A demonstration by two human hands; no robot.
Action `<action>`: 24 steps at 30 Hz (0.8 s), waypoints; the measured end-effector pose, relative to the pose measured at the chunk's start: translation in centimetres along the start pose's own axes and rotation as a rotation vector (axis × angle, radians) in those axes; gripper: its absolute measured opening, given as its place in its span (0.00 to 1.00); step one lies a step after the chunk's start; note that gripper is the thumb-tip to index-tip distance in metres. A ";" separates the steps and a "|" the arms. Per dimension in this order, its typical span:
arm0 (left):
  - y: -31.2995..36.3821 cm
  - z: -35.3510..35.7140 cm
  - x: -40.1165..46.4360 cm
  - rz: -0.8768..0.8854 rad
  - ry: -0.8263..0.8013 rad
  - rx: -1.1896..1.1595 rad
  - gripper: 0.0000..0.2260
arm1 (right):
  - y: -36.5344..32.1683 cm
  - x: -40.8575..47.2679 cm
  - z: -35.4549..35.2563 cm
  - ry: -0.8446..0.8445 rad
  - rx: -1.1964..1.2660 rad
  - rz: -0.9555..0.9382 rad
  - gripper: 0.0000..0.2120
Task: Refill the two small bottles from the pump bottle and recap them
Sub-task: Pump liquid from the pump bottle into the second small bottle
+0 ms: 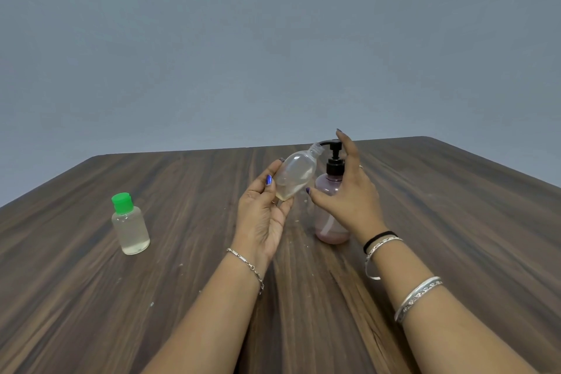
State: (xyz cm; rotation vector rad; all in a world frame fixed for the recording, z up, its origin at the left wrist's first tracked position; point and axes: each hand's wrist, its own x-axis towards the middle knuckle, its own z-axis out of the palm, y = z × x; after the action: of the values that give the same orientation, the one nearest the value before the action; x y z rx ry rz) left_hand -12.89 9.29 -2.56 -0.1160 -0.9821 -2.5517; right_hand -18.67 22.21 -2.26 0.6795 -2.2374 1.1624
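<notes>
My left hand (262,209) holds a small clear bottle (296,174) with no cap on it, tilted so its open neck points up to the right, close under the black spout of the pump bottle (329,209). The pump bottle is pinkish and translucent and stands upright on the table. My right hand (344,191) is around it with straight fingers raised beside the black pump head and the thumb reaching toward the small bottle. A second small clear bottle (130,226) with a green cap stands upright at the left. The uncapped bottle's cap is not in view.
The brown wood-grain table (455,222) stretches wide on both sides, with its far edge just behind the pump bottle. A plain grey wall rises behind it. A few pale specks lie on the wood near my hands.
</notes>
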 end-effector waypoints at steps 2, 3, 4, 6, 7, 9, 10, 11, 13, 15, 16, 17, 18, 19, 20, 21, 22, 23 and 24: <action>0.0 0.0 0.0 0.000 -0.002 0.001 0.11 | 0.1 0.0 0.2 0.011 -0.051 -0.011 0.47; 0.0 0.1 0.0 0.001 0.000 0.000 0.11 | 0.1 0.1 0.3 0.018 -0.070 -0.013 0.46; -0.1 0.1 0.1 0.001 0.004 -0.001 0.11 | 0.0 0.1 0.5 0.028 -0.077 -0.013 0.44; -0.1 0.1 0.1 0.003 0.007 -0.005 0.11 | -0.1 0.1 0.7 0.054 -0.070 -0.018 0.41; 0.0 0.0 0.1 0.004 0.007 -0.007 0.11 | -0.1 0.1 0.8 0.064 -0.069 -0.028 0.39; 0.0 0.1 0.1 0.002 0.007 0.000 0.11 | -0.2 0.2 1.1 0.074 -0.068 -0.040 0.35; 0.0 0.1 0.1 0.002 0.007 0.005 0.11 | -0.2 0.3 1.2 0.081 -0.068 -0.038 0.34; -0.1 0.1 0.0 0.002 0.007 0.010 0.10 | -0.1 0.3 1.2 0.091 -0.071 -0.031 0.32; -0.1 0.0 0.0 0.004 0.009 0.016 0.10 | -0.2 0.2 1.3 0.113 -0.074 -0.018 0.30; -0.2 0.0 0.0 0.005 0.011 0.014 0.10 | -0.2 0.1 1.4 0.116 -0.084 -0.019 0.30; -0.2 0.0 0.0 0.005 0.011 0.014 0.10 | -0.2 0.0 1.4 0.111 -0.090 -0.023 0.30; -0.2 0.0 0.0 0.004 0.010 0.012 0.10 | -0.2 0.0 1.3 0.103 -0.094 -0.026 0.31; -0.2 0.0 0.0 0.004 0.010 0.008 0.10 | -0.2 0.0 1.3 0.096 -0.095 -0.026 0.33; -0.1 0.0 0.0 0.004 0.010 0.003 0.10 | -0.2 0.1 1.3 0.092 -0.094 -0.025 0.35; -0.1 0.0 0.0 0.006 0.010 -0.001 0.10 | -0.2 0.1 1.2 0.092 -0.097 -0.027 0.37; -0.1 0.0 0.1 0.007 0.009 -0.005 0.10 | -0.2 0.1 1.2 0.087 -0.104 -0.028 0.38; -0.1 0.0 0.1 0.008 0.010 -0.008 0.10 | -0.2 0.1 1.2 0.080 -0.111 -0.028 0.39; -0.1 -0.1 0.1 0.009 0.011 -0.010 0.10 | -0.1 0.1 1.2 0.074 -0.117 -0.027 0.39; -0.1 -0.1 0.1 0.010 0.013 -0.010 0.10 | -0.1 0.2 1.2 0.071 -0.119 -0.028 0.38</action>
State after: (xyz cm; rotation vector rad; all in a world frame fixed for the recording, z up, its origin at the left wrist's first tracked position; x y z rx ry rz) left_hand -13.03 9.26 -2.66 -0.1061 -0.9621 -2.5456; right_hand -18.96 21.14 -2.65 0.6101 -2.2108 1.0155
